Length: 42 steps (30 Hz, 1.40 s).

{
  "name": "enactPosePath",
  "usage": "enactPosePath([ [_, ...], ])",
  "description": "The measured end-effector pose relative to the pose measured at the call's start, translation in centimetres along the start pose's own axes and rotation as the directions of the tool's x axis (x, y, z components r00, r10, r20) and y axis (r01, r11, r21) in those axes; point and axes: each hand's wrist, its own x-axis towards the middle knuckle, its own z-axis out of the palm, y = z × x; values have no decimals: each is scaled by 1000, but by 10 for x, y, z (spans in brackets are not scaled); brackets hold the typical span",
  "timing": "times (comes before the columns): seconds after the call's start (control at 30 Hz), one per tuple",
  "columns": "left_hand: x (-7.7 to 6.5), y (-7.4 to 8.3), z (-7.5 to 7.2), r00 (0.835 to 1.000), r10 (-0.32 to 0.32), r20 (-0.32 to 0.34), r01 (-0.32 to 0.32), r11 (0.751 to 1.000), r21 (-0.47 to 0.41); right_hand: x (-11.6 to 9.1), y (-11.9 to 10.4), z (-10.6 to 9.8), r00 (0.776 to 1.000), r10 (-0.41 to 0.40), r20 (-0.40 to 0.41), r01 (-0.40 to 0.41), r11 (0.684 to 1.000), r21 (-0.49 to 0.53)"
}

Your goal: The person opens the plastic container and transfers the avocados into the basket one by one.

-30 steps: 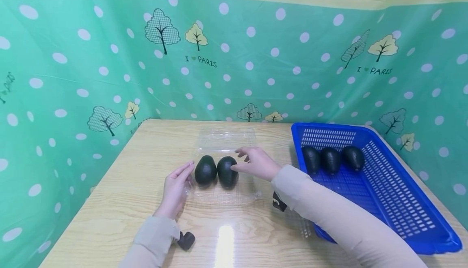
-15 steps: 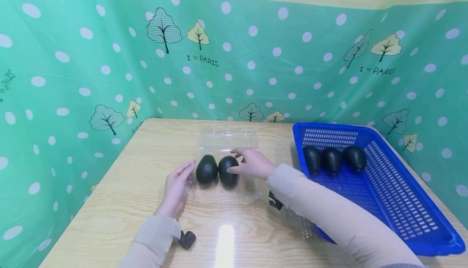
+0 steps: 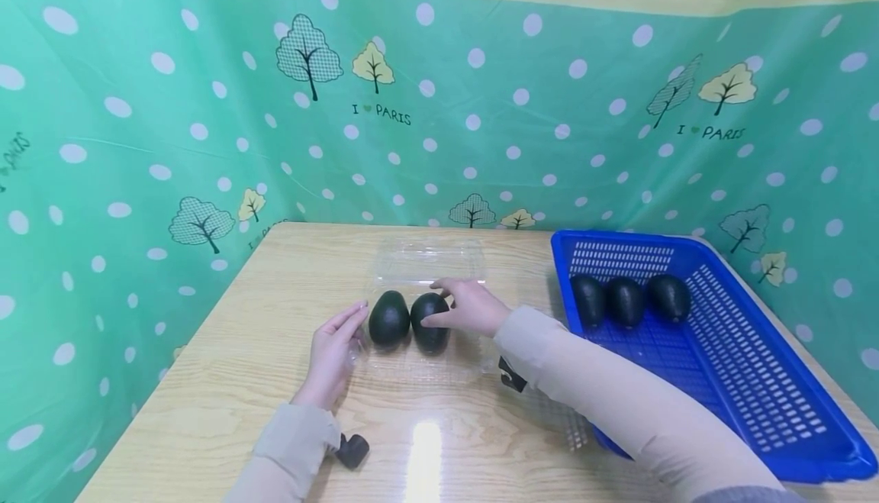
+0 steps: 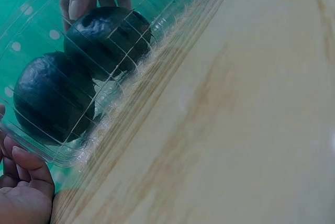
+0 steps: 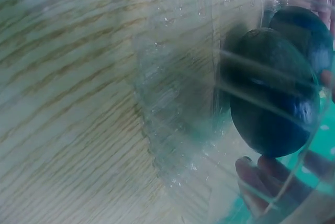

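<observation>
Two dark avocados stand side by side in a clear hinged plastic container, the left avocado [image 3: 389, 321] close against the right avocado [image 3: 429, 339]. My left hand [image 3: 331, 354] pinches the container's left edge between thumb and fingers; the left wrist view shows the thumb [image 4: 32, 164] right at the corner of the clear container [image 4: 57, 153]. My right hand [image 3: 474, 306] holds the right avocado from its right side, thumb across the front and fingers over the far end. In the right wrist view, fingertips lie at the avocado [image 5: 272, 98], seen through the plastic.
On the right of the wooden table [image 3: 226, 381] stands a blue perforated basket [image 3: 755, 335]. Along its far left part lie three more avocados [image 3: 625, 302]. The container's raised lid [image 3: 429, 260] extends behind the fruit. A green dotted cloth [image 3: 412, 159] hangs behind the table.
My right hand has shifted slightly left, its thumb reaching further across the right avocado. The left hand has stayed at the container's edge. The head view has moved a little.
</observation>
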Motion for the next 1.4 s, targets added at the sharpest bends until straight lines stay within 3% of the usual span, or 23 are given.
enactPosePath([
  [0.83,0,0,1,1000,-6,-12,6,1000,12,7,-6,9,999,28,-21,-30,992,-120],
  [1.1,-1,0,1,1000,-5,-10,5,1000,-8,6,-6,11,995,99,8,-98,990,-102],
  [1.4,-1,0,1,1000,1,-10,-1,1000,9,6,-6,11,995,102,16,-100,991,-91],
])
